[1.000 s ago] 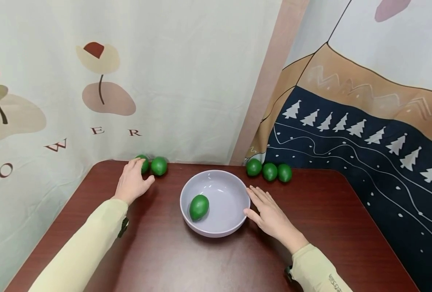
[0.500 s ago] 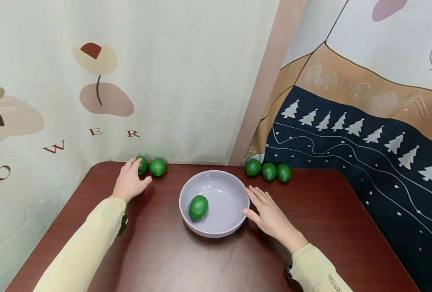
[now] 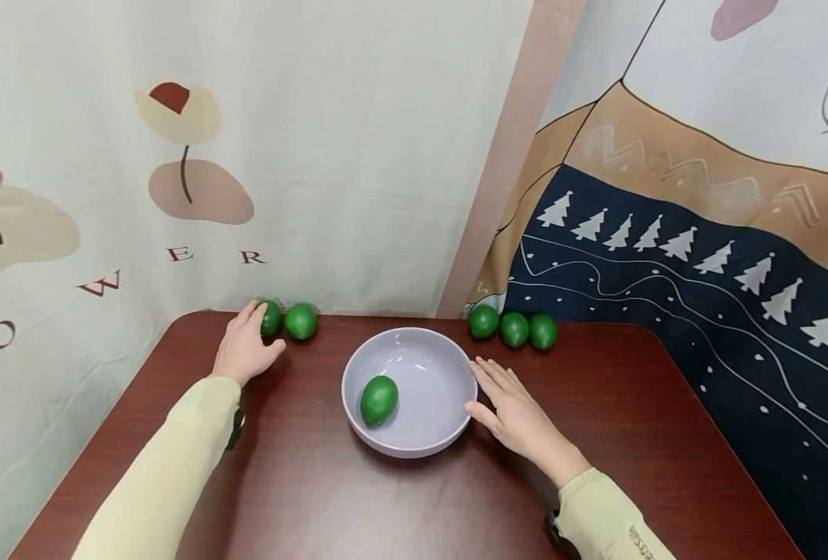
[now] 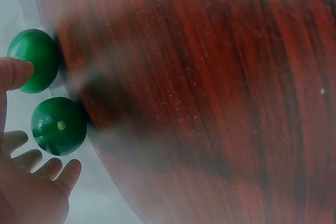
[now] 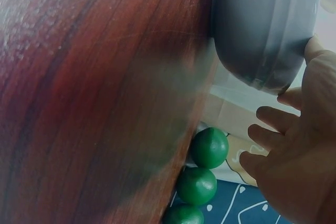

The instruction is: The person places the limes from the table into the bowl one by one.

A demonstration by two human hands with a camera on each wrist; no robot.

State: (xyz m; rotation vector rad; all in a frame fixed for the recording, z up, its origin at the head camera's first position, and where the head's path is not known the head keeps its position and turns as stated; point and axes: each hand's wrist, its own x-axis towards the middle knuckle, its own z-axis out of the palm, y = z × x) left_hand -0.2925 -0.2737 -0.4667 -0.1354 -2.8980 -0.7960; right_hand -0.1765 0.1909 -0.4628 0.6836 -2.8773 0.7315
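A light purple bowl (image 3: 427,404) stands mid-table with one green lime (image 3: 379,400) lying inside on its left. My left hand (image 3: 246,346) is at the back left, fingers spread beside the outer lime (image 3: 269,319) of a pair. In the left wrist view that lime (image 4: 59,126) lies between thumb and fingers, with a gap showing; whether a fingertip touches it is unclear. The pair's other lime (image 3: 300,321) sits to its right. My right hand (image 3: 522,416), fingers extended, rests against the bowl's right side, thumb and index at the rim.
Three more limes (image 3: 515,330) line the back edge of the brown table (image 3: 302,482), right of the bowl. A patterned curtain (image 3: 358,194) hangs close behind that edge.
My left hand has shifted slightly left, leaving more of the outer lime uncovered. The right hand has stayed at the bowl. The head view has drifted a little.
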